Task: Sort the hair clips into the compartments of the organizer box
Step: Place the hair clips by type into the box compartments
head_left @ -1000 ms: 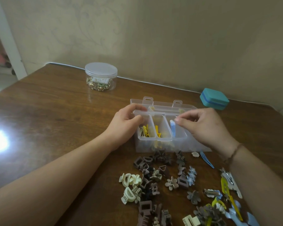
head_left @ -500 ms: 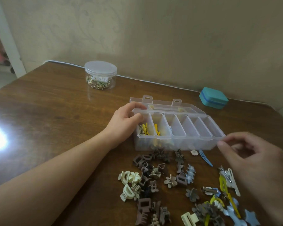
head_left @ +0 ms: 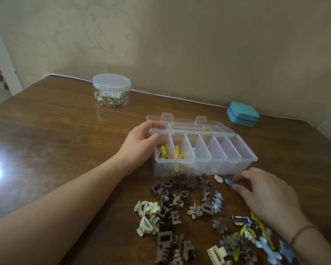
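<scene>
Now | left hand (head_left: pixel 139 144) fingers grip clear plastic organizer box (head_left: pixel 204 165) | right hand (head_left: pixel 266 196) fingers pinch flat blue clip (head_left: pixel 228 182)

Domestic room, evidently a home. Dark wooden table (head_left: pixel 46 131) stood against a wall (head_left: pixel 180 44) papered in pale floral scrollwork. On the table: a clear jar (head_left: pixel 111 90) of small trinkets, a teal case (head_left: pixel 243 114), a heap of hair clips (head_left: pixel 180 211) beside an organizer (head_left: pixel 204 150). Doorway at far left.
</scene>
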Demonstrator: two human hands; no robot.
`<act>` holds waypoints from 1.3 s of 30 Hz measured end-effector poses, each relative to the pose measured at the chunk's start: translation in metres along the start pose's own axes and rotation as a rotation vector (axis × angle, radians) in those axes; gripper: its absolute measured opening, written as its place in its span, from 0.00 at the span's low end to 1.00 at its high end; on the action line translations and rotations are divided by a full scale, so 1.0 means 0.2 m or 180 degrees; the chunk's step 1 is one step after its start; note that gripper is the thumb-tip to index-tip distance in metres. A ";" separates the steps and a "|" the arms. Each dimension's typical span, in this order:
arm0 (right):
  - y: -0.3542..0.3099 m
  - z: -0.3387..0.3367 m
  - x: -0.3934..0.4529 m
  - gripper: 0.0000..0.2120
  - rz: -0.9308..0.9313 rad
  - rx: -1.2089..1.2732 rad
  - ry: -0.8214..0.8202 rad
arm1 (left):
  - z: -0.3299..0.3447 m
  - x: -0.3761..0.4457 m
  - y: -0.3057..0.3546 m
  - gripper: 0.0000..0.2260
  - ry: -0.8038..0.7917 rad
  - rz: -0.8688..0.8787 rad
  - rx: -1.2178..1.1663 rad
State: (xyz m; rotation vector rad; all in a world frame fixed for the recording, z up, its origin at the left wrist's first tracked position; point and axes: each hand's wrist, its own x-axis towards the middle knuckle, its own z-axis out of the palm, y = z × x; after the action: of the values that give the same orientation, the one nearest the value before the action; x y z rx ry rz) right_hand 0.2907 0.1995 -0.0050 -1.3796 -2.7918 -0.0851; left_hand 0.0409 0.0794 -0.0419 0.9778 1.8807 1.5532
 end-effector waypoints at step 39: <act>0.09 0.01 0.01 0.08 -0.2244 0.0832 -0.0291 | 0.01 0.00 0.01 0.26 -0.0024 0.0049 -0.0051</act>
State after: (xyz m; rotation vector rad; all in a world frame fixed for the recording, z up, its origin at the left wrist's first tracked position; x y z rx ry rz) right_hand 0.3041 0.2120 -0.0066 -0.3184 -3.0696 0.3233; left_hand 0.0427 0.0796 -0.0403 0.9920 1.8570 1.5691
